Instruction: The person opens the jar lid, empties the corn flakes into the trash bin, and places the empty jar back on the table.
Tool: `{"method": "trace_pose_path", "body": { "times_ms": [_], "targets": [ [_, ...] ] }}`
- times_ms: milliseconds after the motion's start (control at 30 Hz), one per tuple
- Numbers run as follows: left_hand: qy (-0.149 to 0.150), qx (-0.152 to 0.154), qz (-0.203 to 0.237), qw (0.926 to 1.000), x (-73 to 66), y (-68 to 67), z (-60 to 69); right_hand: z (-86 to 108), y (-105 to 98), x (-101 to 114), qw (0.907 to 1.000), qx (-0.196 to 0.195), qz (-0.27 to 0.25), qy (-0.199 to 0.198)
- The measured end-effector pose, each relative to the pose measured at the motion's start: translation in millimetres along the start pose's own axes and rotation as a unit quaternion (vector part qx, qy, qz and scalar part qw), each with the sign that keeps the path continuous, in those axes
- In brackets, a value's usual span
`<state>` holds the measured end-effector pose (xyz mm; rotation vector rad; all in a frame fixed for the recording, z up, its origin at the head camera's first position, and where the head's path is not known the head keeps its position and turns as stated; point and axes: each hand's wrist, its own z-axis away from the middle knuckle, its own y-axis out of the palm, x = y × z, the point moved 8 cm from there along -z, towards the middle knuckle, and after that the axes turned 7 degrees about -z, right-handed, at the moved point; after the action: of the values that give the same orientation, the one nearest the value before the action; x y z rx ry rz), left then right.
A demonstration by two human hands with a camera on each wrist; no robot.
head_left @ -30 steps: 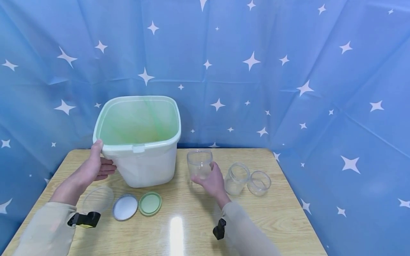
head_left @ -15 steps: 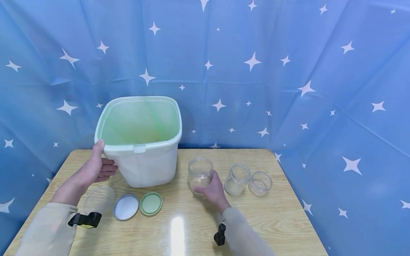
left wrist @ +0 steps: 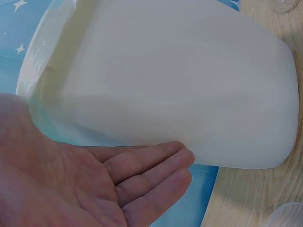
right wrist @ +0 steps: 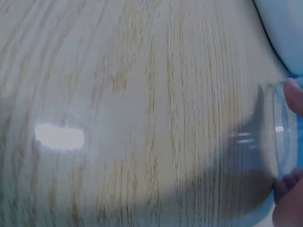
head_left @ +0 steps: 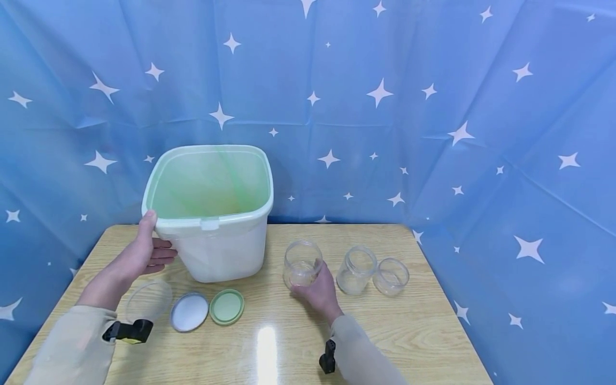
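My right hand [head_left: 317, 291] grips a clear round jar [head_left: 299, 256] on the wooden table, thumb in front and fingers at its right side. In the right wrist view the clear jar [right wrist: 279, 127] shows at the right edge with parts of the hand over it. My left hand [head_left: 137, 250] has its thumb on the rim of a large white bin [head_left: 221, 251] with a pale green inside. Its other fingers are straight, along the bin's wall in the left wrist view. Right of the held jar stand a taller clear jar [head_left: 355, 278] and a low clear jar [head_left: 391, 278], both uncovered.
Three round lids lie in front of the bin: a clear lid [head_left: 148, 300], a white lid [head_left: 189, 312] and a green lid [head_left: 226, 307]. A blue star-patterned curtain [head_left: 346, 133] hangs behind and beside the wooden table [head_left: 409, 342].
My right hand has brought the clear jar down and slightly toward me, onto the table, and its grip has shifted a little on it. The left hand has stayed at the bin's rim.
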<state>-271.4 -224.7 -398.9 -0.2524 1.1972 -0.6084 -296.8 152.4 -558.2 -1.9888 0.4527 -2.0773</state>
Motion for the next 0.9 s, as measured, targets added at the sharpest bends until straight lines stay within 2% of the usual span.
{"method": "trace_pose_path", "body": {
  "times_ms": [333, 567, 700, 800, 900],
  "targets": [
    [0.000, -0.007, 0.008, 0.9999, -0.7, 0.6, 0.4, 1.9, -0.7, -7.6, 0.9991, -0.014, 0.038, 0.011],
    [-0.004, -0.006, 0.008, 0.9999, 0.6, 0.4, -0.6, 1.8, 0.7, -7.0, 0.9970, 0.014, 0.075, 0.013],
    [-0.001, -0.003, 0.006, 1.0000, 0.2, 0.7, -0.6, 2.0, 0.4, -1.8, 0.9978, 0.026, 0.061, -0.010],
    [0.000, -0.002, 0.001, 1.0000, 0.1, 0.4, -0.3, 2.6, 0.0, 1.7, 0.9985, 0.042, 0.028, -0.022],
    [0.000, -0.005, -0.005, 1.0000, 0.1, -1.0, -0.1, 4.3, -1.7, 2.6, 0.9982, 0.059, 0.009, -0.006]
  ]
}}
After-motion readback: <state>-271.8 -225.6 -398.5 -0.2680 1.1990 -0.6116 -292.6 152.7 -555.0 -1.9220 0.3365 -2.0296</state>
